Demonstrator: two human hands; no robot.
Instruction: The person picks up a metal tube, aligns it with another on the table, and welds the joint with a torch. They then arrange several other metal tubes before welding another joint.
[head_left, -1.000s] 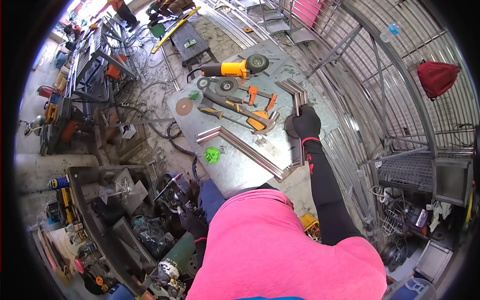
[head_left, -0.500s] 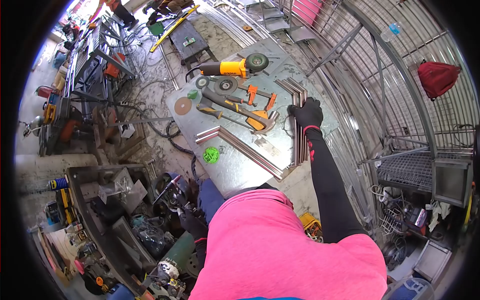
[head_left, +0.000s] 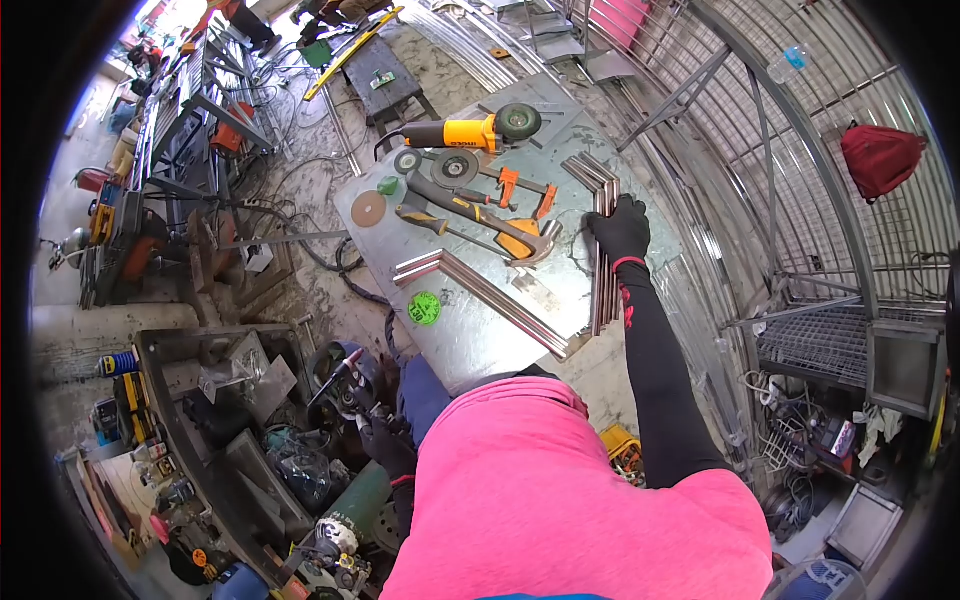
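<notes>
My right hand (head_left: 622,232), in a black glove, lies over a bundle of bent metal tubes (head_left: 605,295) at the right edge of the metal table (head_left: 470,350). Its fingers curl around the tubes near their bend. Another set of bent tubes (head_left: 500,300) rests on the near part of the tabletop. Low on the left, my gloved left hand (head_left: 385,445) is closed around what looks like a welding torch (head_left: 340,378), with a pinkish tip. That hand is partly in shadow, beside the table and over the clutter there.
On the table lie an angle grinder (head_left: 455,133), a hammer (head_left: 480,215), an orange clamp (head_left: 510,188), discs (head_left: 368,209) and a green round tag (head_left: 424,309). A cluttered bin (head_left: 165,350) and green cylinder (head_left: 362,498) stand left. Metal racking (head_left: 800,180) rises at right.
The whole view has shifted very slightly. My right hand stays on the tubes, and my left hand keeps its place low on the left.
</notes>
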